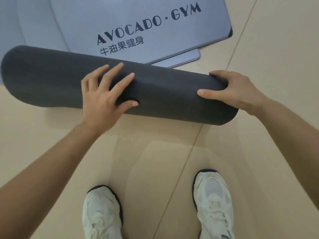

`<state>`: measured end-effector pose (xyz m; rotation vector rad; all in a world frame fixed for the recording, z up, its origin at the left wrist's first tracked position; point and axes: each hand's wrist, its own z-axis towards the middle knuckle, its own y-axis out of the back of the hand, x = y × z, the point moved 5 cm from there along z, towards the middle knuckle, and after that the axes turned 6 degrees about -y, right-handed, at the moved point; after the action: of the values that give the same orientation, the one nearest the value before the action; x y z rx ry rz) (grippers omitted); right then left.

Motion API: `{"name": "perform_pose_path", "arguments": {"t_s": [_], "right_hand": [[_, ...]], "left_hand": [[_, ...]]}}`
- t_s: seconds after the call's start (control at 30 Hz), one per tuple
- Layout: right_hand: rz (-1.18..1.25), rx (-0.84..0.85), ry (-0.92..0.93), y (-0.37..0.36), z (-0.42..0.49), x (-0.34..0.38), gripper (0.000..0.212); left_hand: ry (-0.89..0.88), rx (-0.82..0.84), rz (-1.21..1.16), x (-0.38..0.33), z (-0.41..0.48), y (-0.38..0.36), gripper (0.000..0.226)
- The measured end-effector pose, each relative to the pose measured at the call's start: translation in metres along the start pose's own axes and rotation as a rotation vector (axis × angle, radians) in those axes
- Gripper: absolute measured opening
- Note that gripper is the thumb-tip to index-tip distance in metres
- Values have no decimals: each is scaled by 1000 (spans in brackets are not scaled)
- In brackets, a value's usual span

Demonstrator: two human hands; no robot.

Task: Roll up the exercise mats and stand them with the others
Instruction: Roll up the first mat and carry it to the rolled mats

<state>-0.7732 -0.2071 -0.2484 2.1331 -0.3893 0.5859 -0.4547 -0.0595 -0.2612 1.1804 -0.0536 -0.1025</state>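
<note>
"Exercise mat (164, 100), the dark rolled one: where is it now?"

"Crosswise on the beige floor (172, 152), just beyond the person's white sneakers (214, 202). Its far side covers the near edge of a flat grey mat printed AVOCADO·GYM (155, 19); whether they touch I can't tell. A second grey mat (183, 57) peeks out under that one."

"And the hands?"

"The left grip (105, 95) lies wide, fingers spread and pressing flat on top of the roll near its middle. The right grip (229, 90) holds the right end, thumb on the near side, fingers curled over the end."

"So what could spoil it?"

"Only one end is truly held. If the flat hand lifts off too soon, I judge the foam could spring loose; I can't see where the outer flap lies. Tipped up by the right end alone, the layers might slide out like a telescope, and the roll would stand crooked. The two grey mats are not yet rolled, and the standing ones aren't in view."
</note>
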Motion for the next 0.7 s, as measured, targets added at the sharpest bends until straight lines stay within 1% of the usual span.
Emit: {"name": "perform_pose_path", "arguments": {"t_s": [0.03,0.07,0.1,0.13,0.2,0.23,0.27,0.33,0.4,0.43,0.5,0.6,0.67,0.7], "right_hand": [[7,17,-28,-4,-3,-2,82],[5,39,-49,-7,-7,-1,81],[-12,57,-53,-9,-11,-1,80],[-40,66,-40,-11,-14,1,78],[-89,67,-8,-15,-18,3,76],[-99,59,4,-16,-17,2,77],[-101,49,9,-17,-15,0,79],[-55,60,11,-16,-8,-10,83],[67,65,43,-13,-4,-22,88],[120,39,74,-10,-5,-28,91],[158,-33,150,-7,-7,-41,102],[173,-72,235,-11,-4,-55,113],[183,-93,244,-6,5,-56,111],[187,-98,231,-2,11,-55,108]], "left_hand": [[142,-45,-42,-9,-16,1,56],[238,-78,-83,-24,-32,1,48],[259,-88,-114,-44,-43,0,44],[205,-63,-129,-67,-50,-3,47],[3,64,-119,-111,-57,-14,64],[-68,113,-103,-124,-56,-20,74],[-101,136,-85,-129,-52,-24,81],[-105,156,-64,-128,-39,-31,93],[-111,171,-64,-122,-20,-34,100],[-113,173,-74,-120,-8,-35,101],[-109,170,-84,-115,20,-35,101],[-100,214,-74,-109,60,-38,101],[-88,217,-63,-107,74,-39,97],[-76,185,-60,-109,74,-37,92]]}}
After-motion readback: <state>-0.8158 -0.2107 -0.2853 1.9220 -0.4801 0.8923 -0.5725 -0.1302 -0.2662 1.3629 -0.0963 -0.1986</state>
